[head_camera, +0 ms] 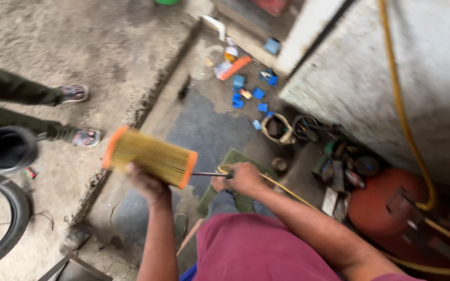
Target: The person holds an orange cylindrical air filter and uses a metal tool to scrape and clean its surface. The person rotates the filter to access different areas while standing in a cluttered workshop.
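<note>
Filter [149,156], blurred, lies level, long axis left-right, gripped beneath by left hand [146,183]; right hand [246,178] grips nozzle [209,175] aimed at its end.

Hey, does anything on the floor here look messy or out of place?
Yes. Small blue boxes lie scattered loose on the floor near the wall, and tools and parts are heaped beside the red tank. The left hand holds a yellow pleated filter, the right hand a thin nozzle; neither looks damaged.
</note>
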